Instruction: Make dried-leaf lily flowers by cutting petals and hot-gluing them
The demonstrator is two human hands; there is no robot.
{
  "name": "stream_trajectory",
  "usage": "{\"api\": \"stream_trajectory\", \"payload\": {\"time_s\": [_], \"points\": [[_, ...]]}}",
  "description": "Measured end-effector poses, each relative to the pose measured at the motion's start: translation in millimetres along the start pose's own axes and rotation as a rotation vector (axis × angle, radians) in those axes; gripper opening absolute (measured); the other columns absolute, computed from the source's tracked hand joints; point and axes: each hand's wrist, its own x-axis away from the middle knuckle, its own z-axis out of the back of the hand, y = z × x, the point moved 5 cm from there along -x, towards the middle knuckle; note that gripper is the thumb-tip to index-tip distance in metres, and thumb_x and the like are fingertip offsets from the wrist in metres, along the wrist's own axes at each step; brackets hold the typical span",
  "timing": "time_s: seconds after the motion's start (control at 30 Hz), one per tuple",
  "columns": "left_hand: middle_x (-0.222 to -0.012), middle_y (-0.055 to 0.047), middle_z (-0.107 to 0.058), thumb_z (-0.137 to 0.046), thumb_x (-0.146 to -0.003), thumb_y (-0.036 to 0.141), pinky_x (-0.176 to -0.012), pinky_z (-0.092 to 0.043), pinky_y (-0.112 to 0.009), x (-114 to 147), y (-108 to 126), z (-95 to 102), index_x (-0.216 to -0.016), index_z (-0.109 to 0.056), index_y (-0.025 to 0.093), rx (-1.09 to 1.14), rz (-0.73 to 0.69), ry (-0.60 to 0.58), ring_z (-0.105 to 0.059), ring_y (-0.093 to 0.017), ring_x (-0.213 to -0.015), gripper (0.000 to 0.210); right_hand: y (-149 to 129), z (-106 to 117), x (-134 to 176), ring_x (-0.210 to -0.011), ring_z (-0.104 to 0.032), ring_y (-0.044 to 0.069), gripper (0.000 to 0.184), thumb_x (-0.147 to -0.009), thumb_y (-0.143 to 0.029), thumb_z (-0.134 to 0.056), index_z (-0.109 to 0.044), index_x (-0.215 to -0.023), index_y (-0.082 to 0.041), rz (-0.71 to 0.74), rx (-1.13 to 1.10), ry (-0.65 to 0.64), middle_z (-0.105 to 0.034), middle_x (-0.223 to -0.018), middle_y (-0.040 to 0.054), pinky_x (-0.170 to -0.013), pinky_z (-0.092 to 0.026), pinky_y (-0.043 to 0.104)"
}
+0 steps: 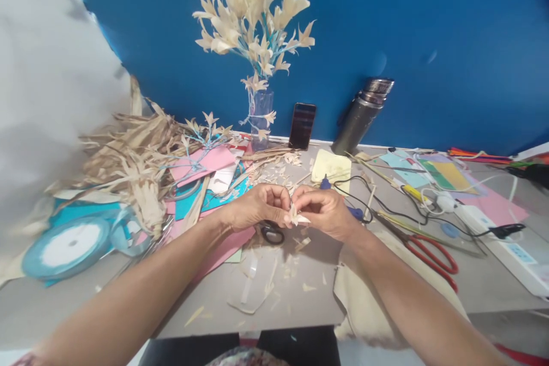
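Observation:
Between my two hands, over the middle of the table, is a small cream flower (pixel 295 218) that looks made of dried husk, its pointed petals showing. My left hand (pixel 266 205) pinches it from the left with thumb and fingers. From the other side, the closed fingers of my right hand (pixel 326 211) grip its petals. Just below my left hand lie black-handled scissors (pixel 273 234), partly hidden. Cream scraps (pixel 302 243) are scattered on the grey tabletop (pixel 295 303).
Similar flowers (pixel 257 17) stand in a clear vase (pixel 261 108) at the back, near a phone (pixel 302 126) and a leaning flask (pixel 362 117). Dried husks (pixel 128 148) and a ribbon roll (pixel 68 246) lie left. Red-handled scissors (pixel 433 257), cables and a power strip (pixel 506 251) lie right.

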Motion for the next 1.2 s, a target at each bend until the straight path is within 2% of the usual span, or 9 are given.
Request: {"api": "stream_trajectory", "payload": {"time_s": [0.13,0.23,0.37,0.5,0.63,0.9,1.2], "points": [[-0.072,-0.007,-0.075,-0.085,-0.068,0.028,-0.065,-0.053,-0.024,0.8,2.7,-3.1,-0.08,-0.07,0.011,0.054,-0.044,-0.035,-0.068,-0.013,-0.063,0.026,1.4,4.2,-1.3,-0.074,-0.058,0.015,0.021,-0.07,-0.038,-0.086,-0.077,-0.076,-0.02,-0.026,-0.062,0.091,-0.06,-0.084,0.0041,-0.062,-0.048,0.025],[-0.075,-0.008,-0.075,-0.086,-0.067,0.031,-0.066,-0.053,-0.026,1.3,4.3,-5.3,-0.088,-0.073,0.012,0.102,-0.073,-0.047,-0.069,-0.014,-0.065,0.031,1.3,7.1,-1.3,-0.071,-0.056,0.013,0.021,-0.068,-0.037,-0.087,-0.076,-0.075,-0.02,-0.033,-0.116,0.144,-0.057,-0.086,0.0031,-0.059,-0.047,0.023],[-0.07,-0.006,-0.074,-0.088,-0.061,0.029,-0.064,-0.051,-0.025,0.4,2.3,-2.6,-0.081,-0.076,0.013,0.079,-0.081,0.05,-0.066,-0.013,-0.061,0.028,4.8,7.5,0.2,-0.069,-0.056,0.013,0.025,-0.067,-0.04,-0.087,-0.075,-0.077,-0.02,-0.053,-0.125,0.17,-0.056,-0.087,0.003,-0.062,-0.051,0.026],[-0.068,-0.004,-0.072,-0.087,-0.062,0.027,-0.063,-0.048,-0.025,-0.4,1.9,1.2,-0.07,-0.076,0.013,-0.001,-0.141,0.13,-0.062,-0.012,-0.06,0.02,7.1,5.8,1.3,-0.071,-0.059,0.014,0.026,-0.068,-0.041,-0.087,-0.075,-0.078,-0.02,-0.05,-0.089,0.166,-0.058,-0.086,0.0032,-0.066,-0.053,0.027],[-0.069,-0.005,-0.072,-0.086,-0.066,0.028,-0.065,-0.049,-0.026,-0.4,0.6,1.1,-0.071,-0.075,0.014,-0.013,-0.158,0.103,-0.064,-0.013,-0.062,0.019,4.1,3.6,0.8,-0.07,-0.061,0.014,0.026,-0.069,-0.04,-0.086,-0.075,-0.082,-0.02,-0.04,-0.116,0.125,-0.058,-0.088,0.0033,-0.065,-0.055,0.029],[-0.065,-0.004,-0.072,-0.088,-0.062,0.033,-0.063,-0.049,-0.027,-0.2,-1.0,1.3,-0.07,-0.076,0.014,0.014,-0.146,0.1,-0.064,-0.014,-0.06,0.023,1.6,5.4,0.3,-0.068,-0.061,0.013,0.032,-0.07,-0.039,-0.086,-0.072,-0.09,-0.018,-0.059,-0.117,0.085,-0.063,-0.087,0.0036,-0.062,-0.053,0.026],[-0.067,-0.005,-0.073,-0.087,-0.064,0.027,-0.066,-0.049,-0.027,1.4,2.7,0.3,-0.068,-0.078,0.015,-0.01,-0.146,0.079,-0.065,-0.014,-0.063,0.016,-4.9,2.0,-0.9,-0.071,-0.066,0.015,0.018,-0.074,-0.033,-0.083,-0.074,-0.082,-0.019,-0.074,-0.223,0.025,-0.063,-0.084,0.0019,-0.064,-0.055,0.028]]}}
